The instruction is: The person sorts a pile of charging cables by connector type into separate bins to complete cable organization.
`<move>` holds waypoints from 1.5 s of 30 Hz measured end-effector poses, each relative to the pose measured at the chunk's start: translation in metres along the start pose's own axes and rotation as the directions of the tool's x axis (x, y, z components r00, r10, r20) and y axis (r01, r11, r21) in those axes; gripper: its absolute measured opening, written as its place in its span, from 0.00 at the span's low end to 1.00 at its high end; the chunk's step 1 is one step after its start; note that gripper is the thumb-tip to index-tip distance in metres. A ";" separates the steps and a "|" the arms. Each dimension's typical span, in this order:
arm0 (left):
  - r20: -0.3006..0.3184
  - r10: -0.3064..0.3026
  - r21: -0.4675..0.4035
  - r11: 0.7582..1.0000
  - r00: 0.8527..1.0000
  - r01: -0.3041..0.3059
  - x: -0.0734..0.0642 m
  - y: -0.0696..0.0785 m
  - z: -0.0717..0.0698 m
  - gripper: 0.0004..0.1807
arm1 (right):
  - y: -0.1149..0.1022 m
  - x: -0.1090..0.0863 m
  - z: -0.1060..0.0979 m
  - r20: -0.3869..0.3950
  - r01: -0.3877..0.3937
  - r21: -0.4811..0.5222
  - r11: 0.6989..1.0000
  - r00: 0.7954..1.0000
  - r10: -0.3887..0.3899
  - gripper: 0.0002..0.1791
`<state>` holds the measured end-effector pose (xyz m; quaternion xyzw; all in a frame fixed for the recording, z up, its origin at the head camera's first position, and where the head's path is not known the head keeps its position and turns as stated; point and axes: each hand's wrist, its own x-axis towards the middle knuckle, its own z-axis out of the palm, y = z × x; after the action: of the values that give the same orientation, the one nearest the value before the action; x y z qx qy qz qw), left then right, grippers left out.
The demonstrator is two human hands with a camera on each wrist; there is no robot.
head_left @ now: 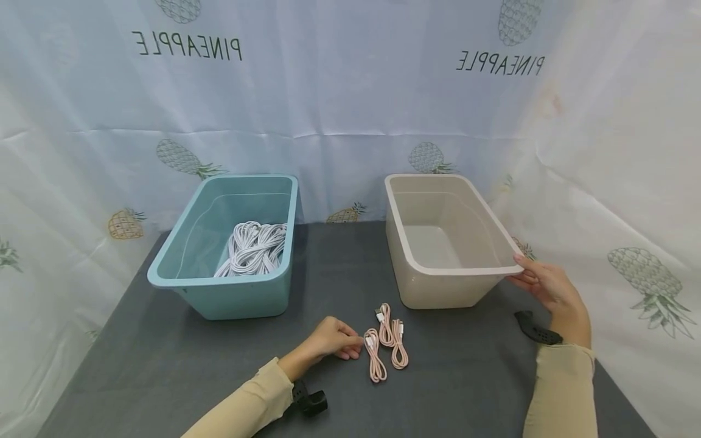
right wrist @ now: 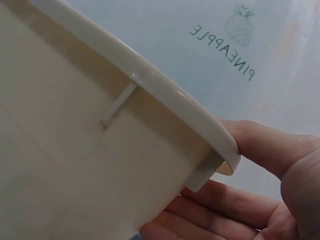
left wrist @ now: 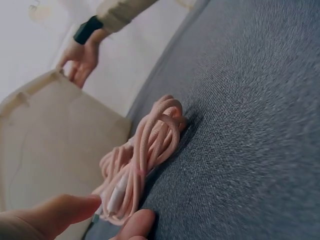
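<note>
Three coiled pink charging cables lie close together on the dark table. My left hand point(head_left: 335, 339) is beside the leftmost pink cable point(head_left: 375, 359), fingertips right at its upper end. The left wrist view shows the thumb and a finger apart, with the white-plugged end of a pink coil point(left wrist: 155, 132) showing between and beyond them. My right hand point(head_left: 550, 289) grips the near right corner of a beige plastic bin point(head_left: 438, 289). In the right wrist view, its thumb is on the rim point(right wrist: 165, 95) and the fingers point(right wrist: 200, 220) are under the corner.
A teal bin point(head_left: 241, 301) stands on the left side of the table, with bundled white cables point(head_left: 254, 246) inside. Behind both bins hangs a pale curtain point(head_left: 339, 91) printed with pineapples. The dark tabletop point(head_left: 438, 383) extends in front.
</note>
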<state>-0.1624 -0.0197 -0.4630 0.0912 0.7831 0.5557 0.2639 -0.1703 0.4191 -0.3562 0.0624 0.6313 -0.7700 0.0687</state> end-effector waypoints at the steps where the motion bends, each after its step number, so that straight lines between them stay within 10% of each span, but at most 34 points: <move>1: -0.006 0.004 0.015 1.000 1.000 -0.004 0.001 0.001 0.001 0.12 | 0.000 0.000 0.001 -0.005 -0.002 0.018 1.000 1.000 0.002 0.13; 11: -0.044 0.025 0.124 0.992 0.999 -0.019 0.006 0.009 0.007 0.09 | 0.001 -0.001 0.002 0.026 0.017 0.007 1.000 1.000 -0.017 0.13; 31: -0.062 0.070 0.027 0.997 0.996 -0.069 -0.002 0.009 0.012 0.05 | 0.002 -0.004 0.003 -0.005 0.016 -0.163 0.987 1.000 -0.017 0.11; 45: 0.020 0.022 -0.281 0.960 1.000 -0.016 0.002 0.001 0.000 0.14 | 0.003 -0.002 0.007 0.022 0.030 -0.167 0.986 0.999 -0.027 0.14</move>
<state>-0.1640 -0.0189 -0.4627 0.0668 0.6924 0.6626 0.2777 -0.1681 0.4118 -0.3576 0.0397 0.6937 -0.7159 0.0690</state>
